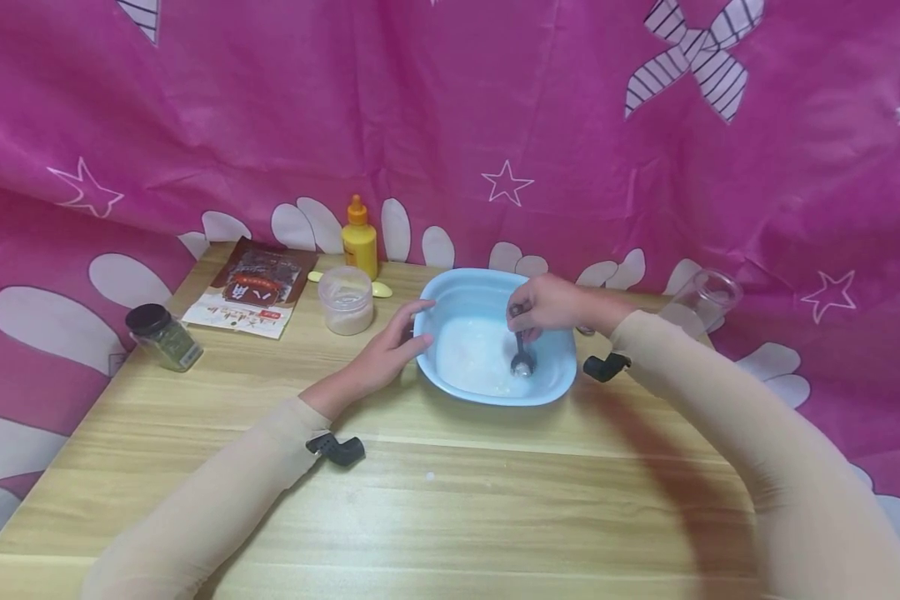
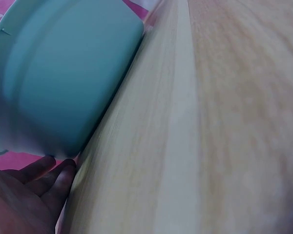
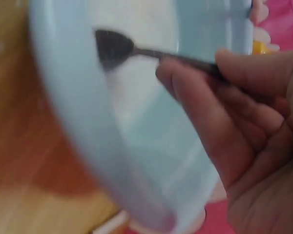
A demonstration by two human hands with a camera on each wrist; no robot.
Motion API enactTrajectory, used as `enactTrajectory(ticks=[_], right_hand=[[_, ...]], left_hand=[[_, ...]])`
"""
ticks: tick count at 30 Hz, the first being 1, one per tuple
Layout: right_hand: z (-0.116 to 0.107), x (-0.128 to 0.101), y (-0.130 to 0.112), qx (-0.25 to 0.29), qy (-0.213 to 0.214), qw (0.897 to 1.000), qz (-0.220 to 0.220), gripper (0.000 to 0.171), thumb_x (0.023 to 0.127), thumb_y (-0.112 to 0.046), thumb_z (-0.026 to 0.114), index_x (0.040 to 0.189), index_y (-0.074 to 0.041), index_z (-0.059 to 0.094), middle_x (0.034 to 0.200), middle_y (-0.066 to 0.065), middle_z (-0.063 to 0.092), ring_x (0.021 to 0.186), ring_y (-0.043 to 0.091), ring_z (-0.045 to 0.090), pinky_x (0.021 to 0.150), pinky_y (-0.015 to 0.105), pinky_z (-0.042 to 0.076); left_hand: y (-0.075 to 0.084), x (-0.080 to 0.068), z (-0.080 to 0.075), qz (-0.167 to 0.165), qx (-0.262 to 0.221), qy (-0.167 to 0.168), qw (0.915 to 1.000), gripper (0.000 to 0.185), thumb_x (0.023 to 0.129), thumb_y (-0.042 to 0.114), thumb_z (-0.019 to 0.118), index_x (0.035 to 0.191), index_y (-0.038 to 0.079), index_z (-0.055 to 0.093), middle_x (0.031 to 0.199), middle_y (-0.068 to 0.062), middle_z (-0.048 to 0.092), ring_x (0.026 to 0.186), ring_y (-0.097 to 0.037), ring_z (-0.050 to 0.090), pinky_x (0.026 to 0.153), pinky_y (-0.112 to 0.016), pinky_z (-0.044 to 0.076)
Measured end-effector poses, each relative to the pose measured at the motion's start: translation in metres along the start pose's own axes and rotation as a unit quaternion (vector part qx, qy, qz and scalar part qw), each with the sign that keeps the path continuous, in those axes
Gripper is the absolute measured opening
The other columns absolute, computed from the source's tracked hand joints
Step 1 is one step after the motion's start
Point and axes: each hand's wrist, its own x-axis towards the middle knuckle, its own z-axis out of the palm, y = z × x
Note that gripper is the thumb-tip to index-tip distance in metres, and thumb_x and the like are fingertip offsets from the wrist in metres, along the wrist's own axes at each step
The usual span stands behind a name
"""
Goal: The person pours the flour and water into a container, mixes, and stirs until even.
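Note:
A light blue basin (image 1: 450, 392) stands on the wooden table, with a whitish layer over its bottom. My left hand (image 1: 386, 354) holds its left side, thumb and forefinger over the rim; the left wrist view shows other fingers (image 2: 58, 180) against the outer wall. Over the basin, my right hand (image 1: 547, 304) pinches the handle of a dark spoon (image 1: 522, 363) between thumb and fingers. The spoon's bowl points down inside the basin, and something whitish shows in it. In the right wrist view, the spoon (image 3: 115, 48) looks slightly blurred.
Left of the basin are a clear tub (image 1: 347, 312) of pale powder, a yellow spoon (image 1: 382, 289), a yellow bottle (image 1: 360, 242), a brown-and-white packet (image 1: 251, 287) and a black-lidded jar (image 1: 167, 337). A clear container (image 1: 701, 300) stands at the right. A pink curtain (image 1: 420, 108) hangs behind.

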Motion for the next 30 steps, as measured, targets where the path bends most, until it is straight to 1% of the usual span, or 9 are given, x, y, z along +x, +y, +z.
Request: enactTrajectory(ticks=[3, 6, 10, 14, 16, 19, 23, 26, 30], right_hand=[[0.009, 0.0, -0.01, 0.057, -0.05, 0.997, -0.007, 0.006, 0.103, -0.007, 0.078, 0.104, -0.001, 0.08, 0.091, 0.009, 0.08, 0.085, 0.025, 0.083, 0.08, 0.037, 0.07], [0.017, 0.004, -0.021, 0.088, -0.059, 0.994, -0.018, 0.006, 0.104, -0.008, 0.078, 0.103, -0.002, 0.08, 0.091, 0.01, 0.081, 0.087, 0.026, 0.084, 0.082, 0.038, 0.07], [0.024, 0.015, -0.03, 0.125, -0.025, 0.992, -0.018, 0.008, 0.104, -0.009, 0.079, 0.105, -0.002, 0.081, 0.094, 0.011, 0.081, 0.089, 0.025, 0.084, 0.085, 0.039, 0.07], [0.026, 0.026, -0.03, 0.159, 0.039, 0.986, 0.009, 0.013, 0.105, -0.01, 0.079, 0.11, 0.002, 0.08, 0.096, 0.013, 0.081, 0.09, 0.024, 0.084, 0.086, 0.039, 0.07], [0.023, 0.028, -0.027, 0.145, 0.085, 0.985, 0.025, 0.013, 0.105, -0.009, 0.079, 0.109, 0.003, 0.079, 0.095, 0.014, 0.081, 0.087, 0.024, 0.084, 0.083, 0.037, 0.07], [0.016, 0.03, -0.022, 0.08, 0.154, 0.983, 0.054, 0.011, 0.106, -0.011, 0.077, 0.106, 0.0, 0.08, 0.093, 0.011, 0.081, 0.084, 0.02, 0.083, 0.081, 0.033, 0.069], [0.008, 0.028, -0.016, 0.001, 0.202, 0.975, 0.09, 0.012, 0.107, -0.015, 0.075, 0.106, -0.005, 0.081, 0.092, 0.007, 0.08, 0.084, 0.018, 0.081, 0.081, 0.036, 0.065], [0.007, 0.028, -0.015, -0.003, 0.215, 0.973, 0.089, 0.012, 0.107, -0.016, 0.075, 0.108, -0.005, 0.081, 0.091, 0.007, 0.08, 0.085, 0.019, 0.08, 0.082, 0.037, 0.064], [0.012, 0.033, -0.016, 0.037, 0.215, 0.975, 0.048, 0.012, 0.106, -0.015, 0.077, 0.108, -0.004, 0.082, 0.094, 0.009, 0.081, 0.089, 0.02, 0.082, 0.084, 0.032, 0.067]], left_hand=[[0.0, 0.0, 0.0, 0.0, -0.003, -0.001, 1.0, 0.058, 0.117, 0.027, 0.058, 0.17, 0.02, 0.036, 0.181, -0.015, 0.027, 0.162, -0.045, 0.037, 0.13, -0.06, 0.037], [0.0, -0.001, 0.0, 0.0, -0.005, -0.001, 1.0, 0.058, 0.117, 0.026, 0.058, 0.17, 0.02, 0.036, 0.181, -0.016, 0.027, 0.161, -0.044, 0.038, 0.128, -0.059, 0.039], [0.001, -0.001, 0.0, 0.001, -0.006, 0.002, 1.0, 0.058, 0.117, 0.024, 0.058, 0.17, 0.019, 0.036, 0.18, -0.017, 0.03, 0.159, -0.045, 0.041, 0.125, -0.059, 0.044], [0.0, 0.001, 0.0, 0.0, -0.005, 0.0, 1.0, 0.058, 0.117, 0.023, 0.058, 0.17, 0.019, 0.036, 0.18, -0.017, 0.03, 0.16, -0.044, 0.04, 0.127, -0.058, 0.042], [-0.001, 0.001, 0.0, 0.001, -0.006, -0.001, 1.0, 0.058, 0.117, 0.023, 0.058, 0.171, 0.019, 0.036, 0.18, -0.018, 0.03, 0.16, -0.044, 0.041, 0.127, -0.058, 0.042], [-0.001, 0.001, 0.001, 0.001, -0.008, -0.001, 1.0, 0.058, 0.117, 0.023, 0.058, 0.17, 0.02, 0.036, 0.179, -0.019, 0.032, 0.159, -0.044, 0.042, 0.126, -0.059, 0.043], [-0.001, 0.001, 0.001, 0.0, -0.007, -0.002, 1.0, 0.058, 0.117, 0.024, 0.059, 0.17, 0.02, 0.037, 0.177, -0.019, 0.034, 0.158, -0.044, 0.044, 0.125, -0.059, 0.044], [-0.001, 0.001, 0.001, -0.001, -0.003, -0.002, 1.0, 0.058, 0.117, 0.025, 0.059, 0.17, 0.02, 0.037, 0.177, -0.018, 0.035, 0.158, -0.043, 0.044, 0.125, -0.059, 0.044], [0.0, 0.001, 0.0, -0.003, -0.002, -0.002, 1.0, 0.058, 0.117, 0.025, 0.058, 0.17, 0.02, 0.036, 0.179, -0.017, 0.031, 0.16, -0.043, 0.041, 0.127, -0.058, 0.042]])
